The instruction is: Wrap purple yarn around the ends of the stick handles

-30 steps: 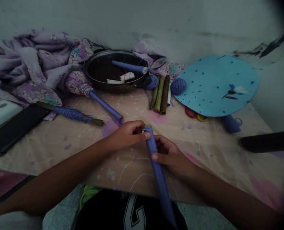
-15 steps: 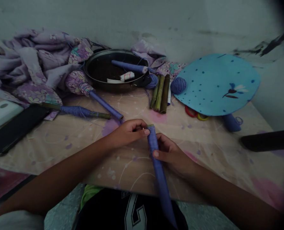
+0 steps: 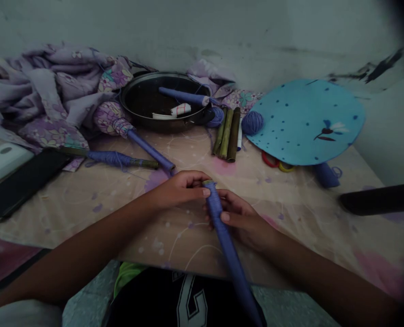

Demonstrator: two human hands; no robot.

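The left hand [image 3: 177, 190] curls its fingers [image 3: 193, 184] closed around the upper end of a long purple thread-wrapped stick [image 3: 224, 231], whose pale tip shows just above them. The right hand [image 3: 246, 222] grips lower down, its thumb pressed on the stick and its other fingers mostly hidden behind it. The stick slants toward 5 o'clock, past the edge of the surface [image 3: 154, 240], and the frame cuts off its lower end.

At 11 o'clock, a dark round pan [image 3: 128, 109] holds another wrapped stick [image 3: 183, 96]. At 12 o'clock, green bamboo sticks [image 3: 226, 134] lie beside a purple yarn ball [image 3: 252, 122]. At 2 o'clock, a light-blue paper disc [image 3: 307, 120] overlaps red and yellow rings [image 3: 273, 161]. At 3 o'clock, the frame cuts off a dark bar [image 3: 379, 199], too dim to identify.
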